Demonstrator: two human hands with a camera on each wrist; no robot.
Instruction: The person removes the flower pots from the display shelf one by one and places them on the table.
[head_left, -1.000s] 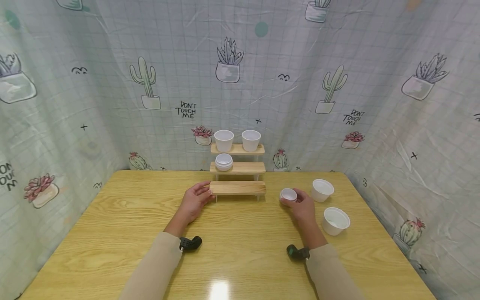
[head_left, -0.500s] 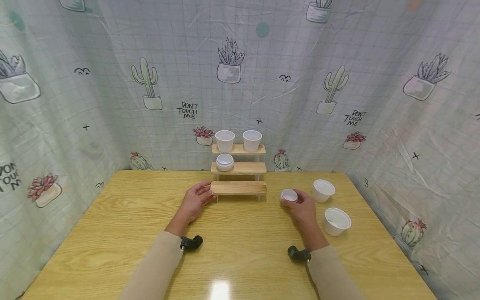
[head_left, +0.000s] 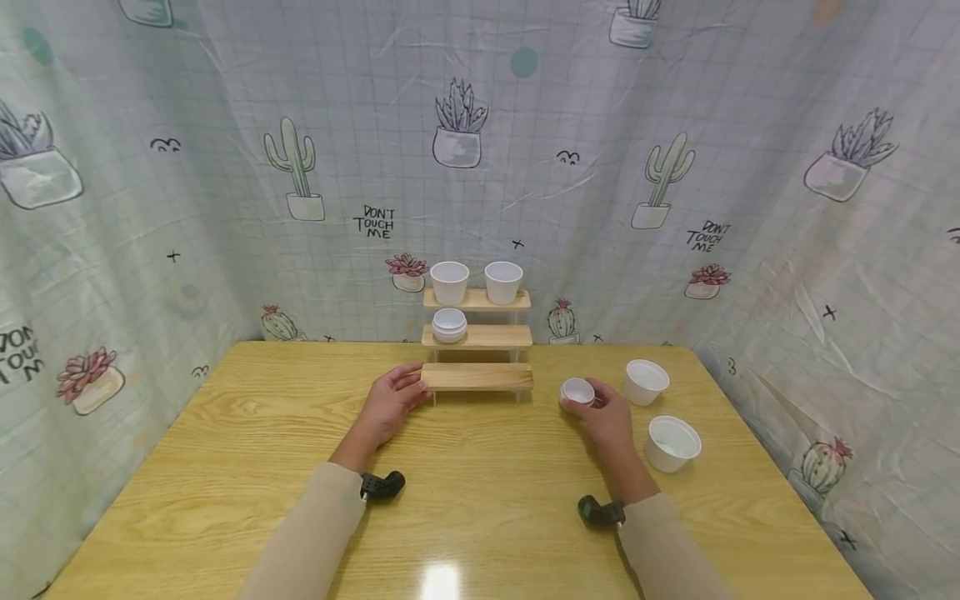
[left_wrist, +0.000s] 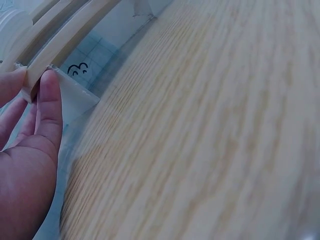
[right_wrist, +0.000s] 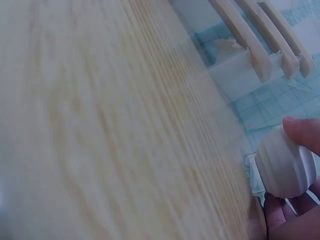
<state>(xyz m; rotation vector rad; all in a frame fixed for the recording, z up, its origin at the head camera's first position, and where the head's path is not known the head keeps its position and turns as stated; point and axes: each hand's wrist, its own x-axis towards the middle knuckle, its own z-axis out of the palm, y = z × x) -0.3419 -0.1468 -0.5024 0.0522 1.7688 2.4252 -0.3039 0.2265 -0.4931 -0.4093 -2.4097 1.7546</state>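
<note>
1. Right hand [head_left: 609,414]: thumb and fingers curled round the jar [head_left: 577,392], parted only as far as its sides. Jar mouth-up, right of the stand [head_left: 498,337] and apart from it. Base contact with the table [head_left: 480,483]: cannot tell.
2. Left hand [head_left: 390,405]: nearly closed, pinching the left end of the lowest board [head_left: 450,377].
3. Risk, slip: jar looks smooth and rounded; a loose or uneven pinch could let it roll out.
4. Risk, stand shift: a tug or lift at that 1 end could skew or tip the stand. Left pot [head_left: 450,283], right pot [head_left: 503,282] and other jar [head_left: 449,325] appear to sit loose, so likely slide.
5. Risk, knock: far tub [head_left: 646,382] stands just beside the right hand, near tub [head_left: 672,443] near the forearm; an outward swing could topple either.
6. Risk, collision: moving the jar left too low could strike the board's edge.
</note>
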